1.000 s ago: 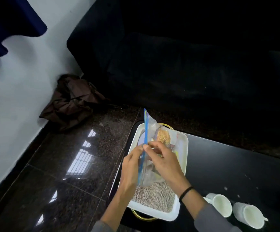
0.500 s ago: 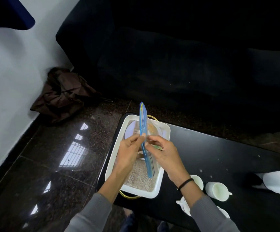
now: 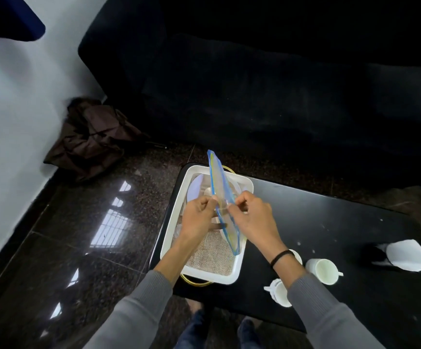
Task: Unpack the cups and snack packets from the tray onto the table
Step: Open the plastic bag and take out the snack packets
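Note:
A clear zip bag (image 3: 221, 187) with a blue and yellow seal stands edge-on above the white tray (image 3: 176, 197). My left hand (image 3: 198, 217) pinches one side of its top and my right hand (image 3: 253, 217) pinches the other. The tray has a burlap liner (image 3: 209, 255) and gold handles, and sits at the left end of the black table (image 3: 330, 222). Pale items lie in the tray's far end, partly hidden by the bag. Three white cups (image 3: 323, 270) stand on the table right of the tray; my right forearm covers part of two.
A white object (image 3: 408, 258) lies near the table's right end. A dark sofa (image 3: 254, 84) runs behind the table. A brown bag (image 3: 91, 137) is slumped on the glossy floor against the white wall. My feet show below the table's near edge.
The view has pulled back and shifted. The bag has turned edge-on between my hands, and the snack seen through it a second ago is out of sight.

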`<state>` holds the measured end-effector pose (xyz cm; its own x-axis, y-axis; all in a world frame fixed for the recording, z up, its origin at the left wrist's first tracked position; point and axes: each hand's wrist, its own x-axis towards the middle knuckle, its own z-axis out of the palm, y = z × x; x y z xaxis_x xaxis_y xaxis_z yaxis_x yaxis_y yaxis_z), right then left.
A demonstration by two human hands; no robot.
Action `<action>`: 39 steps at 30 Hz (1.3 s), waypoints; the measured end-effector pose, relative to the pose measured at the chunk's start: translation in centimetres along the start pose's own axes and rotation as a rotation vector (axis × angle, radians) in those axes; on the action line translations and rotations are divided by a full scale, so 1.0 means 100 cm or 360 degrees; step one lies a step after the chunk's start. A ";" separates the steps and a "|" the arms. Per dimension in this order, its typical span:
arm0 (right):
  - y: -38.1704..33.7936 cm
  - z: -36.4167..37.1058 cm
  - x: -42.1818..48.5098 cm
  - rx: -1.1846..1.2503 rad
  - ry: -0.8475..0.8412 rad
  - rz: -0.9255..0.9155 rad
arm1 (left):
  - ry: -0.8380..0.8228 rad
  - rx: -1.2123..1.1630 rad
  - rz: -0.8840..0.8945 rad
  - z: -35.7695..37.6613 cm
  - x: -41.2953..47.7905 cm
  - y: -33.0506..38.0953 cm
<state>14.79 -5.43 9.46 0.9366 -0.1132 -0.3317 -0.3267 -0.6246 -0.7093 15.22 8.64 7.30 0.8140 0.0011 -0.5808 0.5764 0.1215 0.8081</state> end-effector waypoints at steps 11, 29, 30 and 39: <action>0.001 -0.020 -0.014 -0.0079 0.0399 -0.0032 | 0.0380 0.1021 0.0050 -0.036 0.001 0.008; -0.009 -0.014 -0.027 -0.0403 0.0392 -0.0398 | 0.0227 0.2071 0.1271 -0.016 -0.007 0.022; -0.008 -0.012 -0.030 -0.0404 0.0415 -0.0399 | 0.0275 0.2017 0.1250 -0.013 -0.008 0.019; -0.013 0.001 -0.031 0.0691 -0.0283 0.0216 | 0.0317 0.1589 0.0977 -0.006 -0.010 0.008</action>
<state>12.31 -4.18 11.39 0.8580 -0.0139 -0.5134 -0.5025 -0.2292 -0.8336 14.81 9.33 8.46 0.9989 -0.0459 -0.0033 -0.0338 -0.7804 0.6243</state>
